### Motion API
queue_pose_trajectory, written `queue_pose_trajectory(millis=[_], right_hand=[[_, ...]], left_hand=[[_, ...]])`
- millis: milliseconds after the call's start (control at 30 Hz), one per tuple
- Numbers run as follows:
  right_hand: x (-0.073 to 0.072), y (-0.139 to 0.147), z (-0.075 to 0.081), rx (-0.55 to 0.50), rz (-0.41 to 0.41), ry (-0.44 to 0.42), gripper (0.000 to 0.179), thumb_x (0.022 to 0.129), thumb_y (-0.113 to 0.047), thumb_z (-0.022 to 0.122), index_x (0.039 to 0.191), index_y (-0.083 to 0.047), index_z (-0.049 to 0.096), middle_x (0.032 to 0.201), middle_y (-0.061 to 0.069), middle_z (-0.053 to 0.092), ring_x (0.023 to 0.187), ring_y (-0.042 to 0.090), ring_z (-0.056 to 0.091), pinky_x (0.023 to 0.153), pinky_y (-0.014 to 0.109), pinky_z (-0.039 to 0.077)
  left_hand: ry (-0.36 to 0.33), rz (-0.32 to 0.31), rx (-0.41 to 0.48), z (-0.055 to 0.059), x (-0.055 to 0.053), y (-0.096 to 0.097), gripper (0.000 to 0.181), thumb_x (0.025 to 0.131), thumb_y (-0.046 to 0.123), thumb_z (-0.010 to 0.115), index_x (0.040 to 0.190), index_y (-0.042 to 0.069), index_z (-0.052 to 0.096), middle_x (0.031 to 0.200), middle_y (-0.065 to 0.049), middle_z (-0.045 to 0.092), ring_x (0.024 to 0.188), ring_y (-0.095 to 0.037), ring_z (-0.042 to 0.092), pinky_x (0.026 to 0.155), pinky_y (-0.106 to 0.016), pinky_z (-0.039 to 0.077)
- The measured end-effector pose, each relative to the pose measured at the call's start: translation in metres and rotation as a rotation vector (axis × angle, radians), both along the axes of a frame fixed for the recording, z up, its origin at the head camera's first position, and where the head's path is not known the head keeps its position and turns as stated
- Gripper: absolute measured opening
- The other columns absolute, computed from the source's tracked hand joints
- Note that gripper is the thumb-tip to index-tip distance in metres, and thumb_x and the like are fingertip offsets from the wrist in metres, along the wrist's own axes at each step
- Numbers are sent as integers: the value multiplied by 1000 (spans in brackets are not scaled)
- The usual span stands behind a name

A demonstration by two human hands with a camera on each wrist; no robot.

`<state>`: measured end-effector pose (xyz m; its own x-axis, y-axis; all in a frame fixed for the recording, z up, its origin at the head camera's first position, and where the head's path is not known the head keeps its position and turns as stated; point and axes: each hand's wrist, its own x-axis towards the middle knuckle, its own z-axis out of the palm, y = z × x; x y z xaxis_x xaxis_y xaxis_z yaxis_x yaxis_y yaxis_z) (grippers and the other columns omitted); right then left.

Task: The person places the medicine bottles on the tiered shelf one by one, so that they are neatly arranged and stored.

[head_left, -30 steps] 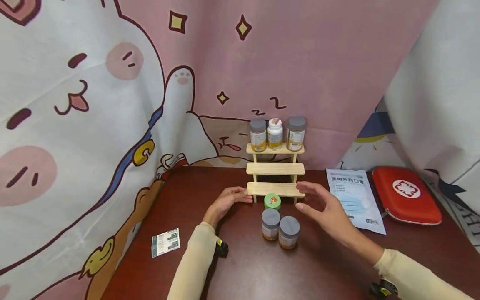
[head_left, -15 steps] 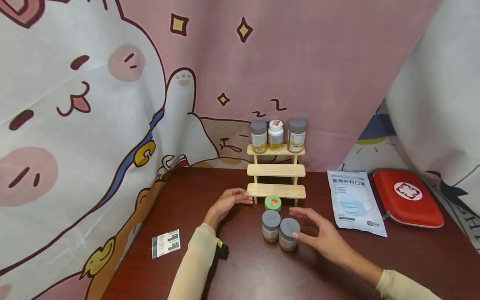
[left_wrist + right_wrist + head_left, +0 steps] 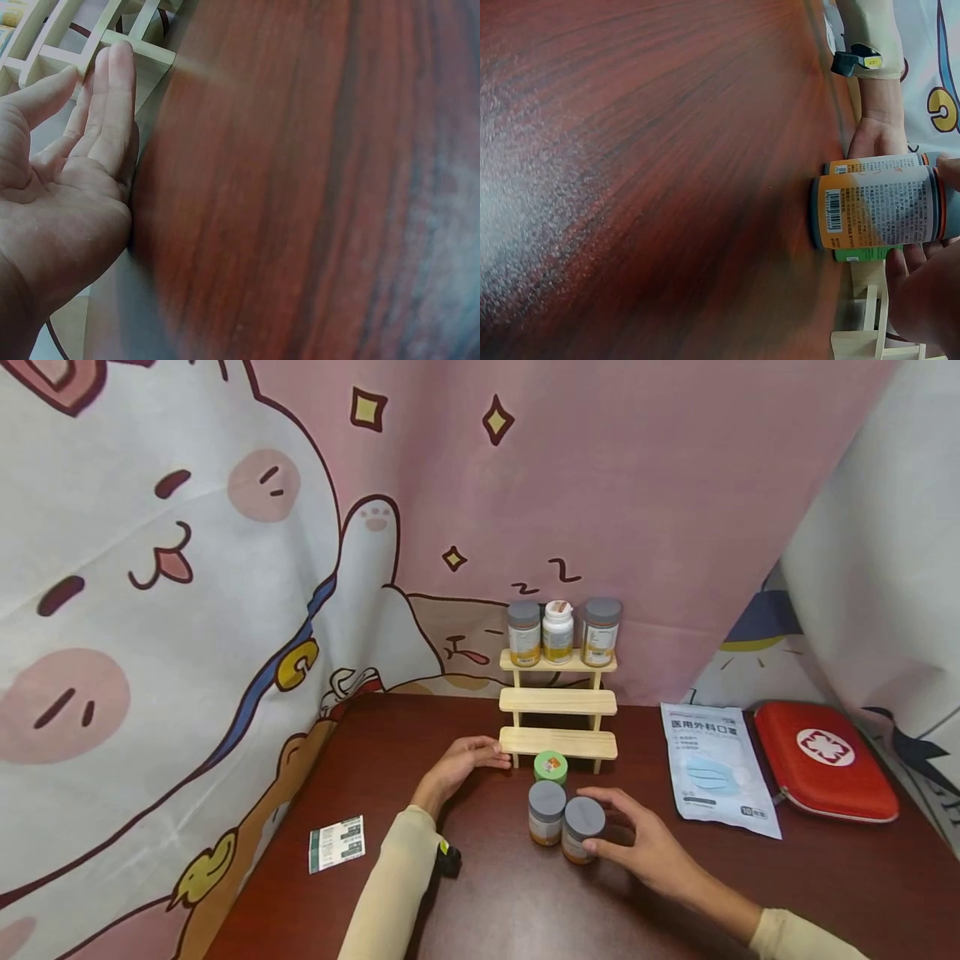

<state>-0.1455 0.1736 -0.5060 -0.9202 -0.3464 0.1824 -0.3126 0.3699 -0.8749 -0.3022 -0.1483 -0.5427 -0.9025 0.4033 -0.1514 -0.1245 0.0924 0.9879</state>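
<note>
A small three-tier wooden stand point(image 3: 558, 742) is near the back of the table. At its left end my left hand point(image 3: 459, 770) has nearly straight fingers against the lowest step; the left wrist view shows the thumb point(image 3: 52, 96) at the wood too. My right hand point(image 3: 651, 847) holds the nearer grey-lidded supplement jar point(image 3: 582, 828), thumb on its near side and fingers round the far side. The right wrist view shows this jar's orange-and-white label point(image 3: 877, 210). Beside it stands another grey-lidded jar point(image 3: 547, 812), with a green-lidded jar point(image 3: 551, 766) behind, close to the lowest step.
Two grey-lidded jars point(image 3: 524, 633) flank a white bottle point(image 3: 558, 632) on the top tier. A face mask packet point(image 3: 716, 772) and a red first-aid case point(image 3: 825, 760) lie on the right. A small printed packet point(image 3: 337, 844) lies at the left.
My right hand has left the right end of the stand, come down toward me and closed on the nearer grey-lidded jar. My left hand stays at the stand.
</note>
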Motion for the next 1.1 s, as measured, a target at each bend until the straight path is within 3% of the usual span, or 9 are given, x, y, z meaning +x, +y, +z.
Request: queue_pose_trajectory(millis=[367, 833, 1100], right_hand=[[1, -1, 0, -30, -22, -6, 56, 91, -28, 85, 140, -28, 59, 133, -5, 69, 120, 5, 66, 101, 28, 56], [5, -1, -4, -56, -52, 24, 56, 91, -21, 85, 141, -21, 61, 131, 0, 71, 117, 10, 68, 97, 26, 57], [5, 3, -1, -55, -45, 80, 57, 90, -17, 85, 142, -24, 61, 128, -3, 70, 114, 7, 68, 94, 26, 58]], left_hand=[[1, -13, -2, 1, -2, 0, 28, 108, 16, 60, 127, -4, 64, 118, -21, 78, 105, -21, 80, 127, -50, 34], [1, -19, 0, 0, -3, -1, 26, 108, 16, 59, 126, -3, 65, 112, -15, 80, 100, -16, 80, 126, -51, 35], [5, -18, -10, 0, -3, -1, 27, 108, 16, 59, 126, -4, 65, 116, -20, 79, 107, -24, 79, 128, -51, 33]])
